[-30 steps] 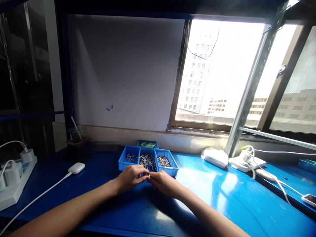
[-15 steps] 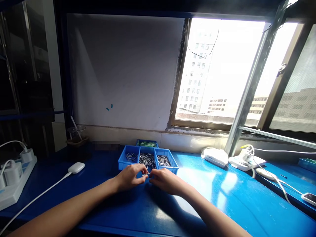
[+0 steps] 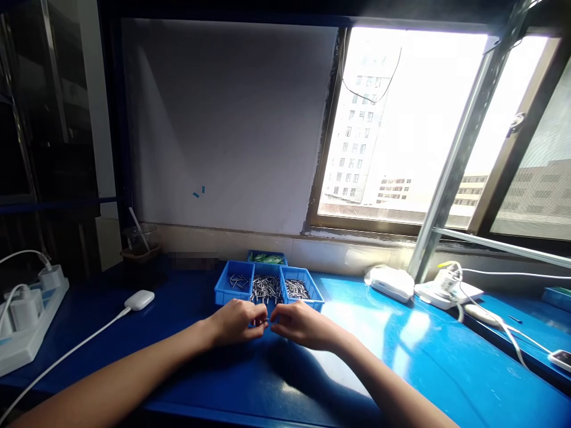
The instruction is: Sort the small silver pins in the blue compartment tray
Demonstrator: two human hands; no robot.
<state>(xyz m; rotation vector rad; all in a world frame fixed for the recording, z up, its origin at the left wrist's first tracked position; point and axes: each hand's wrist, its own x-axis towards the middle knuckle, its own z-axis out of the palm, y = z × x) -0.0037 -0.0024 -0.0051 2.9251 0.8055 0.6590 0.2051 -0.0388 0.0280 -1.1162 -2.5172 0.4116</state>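
My left hand is closed in a pinch, with a small shiny bit, seemingly a slim metal pin, at its fingertips. Facing it across a narrow gap, my right hand has its fingers curled; whatever is in them is hidden. Both hands are just above the blue table, in front of the parts bins. The left blue bin has a few dark slim metal pieces in it. Many metal pins fill the middle section, partly behind my hands. Silver metal pieces lie in the right blue bin.
Behind the bins is a blue tray with green packets. A white earphone case on a cable and a power strip are at left. A cup with a straw stands at back left. White devices and cables are at right.
The thin silver piece that spanned both hands' fingertips no longer shows between them. My hands have drawn slightly apart and the left fingers have curled in. The view has shifted a little.
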